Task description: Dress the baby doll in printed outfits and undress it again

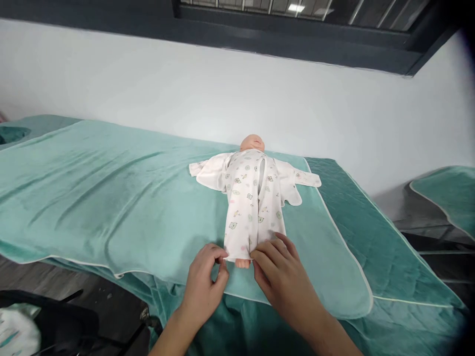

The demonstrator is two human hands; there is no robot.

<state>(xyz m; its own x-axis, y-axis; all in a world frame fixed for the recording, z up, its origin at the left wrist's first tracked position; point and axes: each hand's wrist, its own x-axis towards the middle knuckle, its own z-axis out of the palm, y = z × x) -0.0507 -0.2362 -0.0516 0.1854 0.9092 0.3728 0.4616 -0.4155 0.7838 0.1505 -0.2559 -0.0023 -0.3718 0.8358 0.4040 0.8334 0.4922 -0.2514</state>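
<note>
A baby doll lies on its back on a light green blanket, its head toward the wall. White patterned clothing covers its body and legs, with the sleeves spread out to both sides. One foot pokes out below the hem. My left hand pinches the hem's left corner between thumb and fingers. At the other side of that foot, my right hand has its fingers closed on the lower edge of the same garment, over the doll's other leg.
A darker green quilted cover lies under the blanket. Behind the bed stands a white wall below a dark window frame. A black chair is at the lower left, and another green-covered surface at the right.
</note>
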